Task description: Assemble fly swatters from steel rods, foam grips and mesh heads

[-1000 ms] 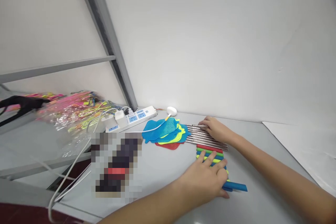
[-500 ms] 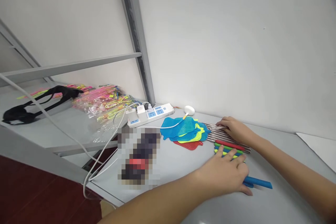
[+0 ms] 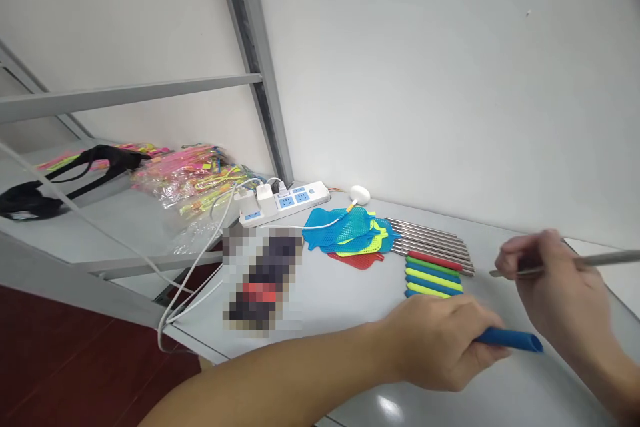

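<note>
Currently, left hand point(image 3: 445, 343) clenched round blue tube point(image 3: 510, 339), lower right of frame; right hand point(image 3: 555, 273) pinching metal rod point(image 3: 607, 258), right edge; tube and rod apart, unjoined; loose rods point(image 3: 433, 239), coloured tubes point(image 3: 434, 273), mesh paddles point(image 3: 345, 233) left on worktop point(image 3: 345, 300), centre-right.

Head camera faces forward, down, close over table point(image 3: 345, 293).

I see bare skin on this person: the left hand point(image 3: 445, 343) and the slim left forearm point(image 3: 280, 380) over the grey bench's point(image 3: 340, 300) front edge — smooth, tapering wristward. The right hand point(image 3: 565, 287) is bare too — slightly blurred.
</note>
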The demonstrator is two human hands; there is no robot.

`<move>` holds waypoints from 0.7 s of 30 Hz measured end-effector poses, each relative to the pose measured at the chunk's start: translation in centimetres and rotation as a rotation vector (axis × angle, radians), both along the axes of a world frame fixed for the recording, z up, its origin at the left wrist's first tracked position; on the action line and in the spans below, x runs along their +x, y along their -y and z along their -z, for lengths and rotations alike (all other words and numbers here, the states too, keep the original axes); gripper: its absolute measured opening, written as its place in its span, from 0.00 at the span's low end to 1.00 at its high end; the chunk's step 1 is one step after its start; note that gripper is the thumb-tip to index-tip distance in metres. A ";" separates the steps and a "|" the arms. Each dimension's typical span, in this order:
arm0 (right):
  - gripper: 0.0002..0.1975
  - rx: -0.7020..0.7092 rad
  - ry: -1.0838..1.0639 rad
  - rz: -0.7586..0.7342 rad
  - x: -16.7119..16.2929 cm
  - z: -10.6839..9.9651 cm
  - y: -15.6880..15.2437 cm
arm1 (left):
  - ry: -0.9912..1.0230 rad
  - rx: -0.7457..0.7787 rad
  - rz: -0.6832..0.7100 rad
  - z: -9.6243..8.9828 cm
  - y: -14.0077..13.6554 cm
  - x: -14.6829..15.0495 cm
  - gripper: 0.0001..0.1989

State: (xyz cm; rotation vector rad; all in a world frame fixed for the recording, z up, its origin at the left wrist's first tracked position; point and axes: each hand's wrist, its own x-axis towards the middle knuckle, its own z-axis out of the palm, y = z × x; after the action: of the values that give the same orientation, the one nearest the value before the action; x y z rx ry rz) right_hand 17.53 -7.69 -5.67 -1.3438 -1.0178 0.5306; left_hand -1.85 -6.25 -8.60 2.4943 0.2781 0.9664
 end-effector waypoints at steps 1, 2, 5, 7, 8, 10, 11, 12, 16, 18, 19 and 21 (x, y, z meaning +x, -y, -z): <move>0.18 0.011 -0.084 0.002 -0.2 -0.1 1.1 | 0.013 -0.057 -0.018 -0.1 0.5 -0.1 0.14; 0.20 0.012 -0.136 -0.012 -0.2 0.0 2.1 | 0.014 -0.116 -0.037 -0.2 0.9 -0.2 0.16; 0.24 0.073 -0.142 -0.081 0.0 0.6 4.0 | -0.053 -0.293 -0.057 -0.9 1.5 -0.5 0.19; 0.26 0.103 -0.135 -0.127 0.2 1.2 4.7 | -0.126 -0.414 -0.051 -1.5 1.3 -0.6 0.18; 0.27 0.116 -0.147 -0.135 0.1 1.4 5.0 | -0.153 -0.465 -0.048 -1.7 1.1 -0.7 0.17; 0.30 0.141 -0.190 -0.131 -0.2 1.6 5.4 | -0.148 -0.532 -0.042 -2.0 0.5 -0.7 0.16; 0.32 0.154 -0.207 -0.123 -0.4 1.5 5.6 | -0.123 -0.548 -0.044 -2.2 0.2 -0.8 0.17; 0.32 0.162 -0.216 -0.111 -0.8 1.4 5.8 | -0.094 -0.551 -0.051 -2.2 0.0 -0.8 0.17; 0.32 0.205 -0.227 -0.048 -1.8 -0.1 6.4 | -0.073 -0.458 -0.095 -2.4 -0.8 -0.8 0.16; 0.33 0.230 -0.213 -0.027 -1.8 -0.7 6.6 | -0.108 -0.379 -0.102 -2.3 -1.0 -0.9 0.16; 0.33 0.233 -0.202 -0.015 -1.7 -0.9 6.6 | -0.125 -0.341 -0.102 -2.2 -1.0 -0.9 0.16; 0.33 0.216 -0.189 0.012 -1.5 -1.1 6.7 | -0.157 -0.270 -0.099 -2.0 -0.9 -0.9 0.15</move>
State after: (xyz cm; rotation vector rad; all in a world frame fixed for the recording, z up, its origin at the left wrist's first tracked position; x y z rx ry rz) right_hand 16.06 -14.42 -4.60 -1.0862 -0.8842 0.5127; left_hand -2.73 -5.33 -6.64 2.3261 0.5488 0.7170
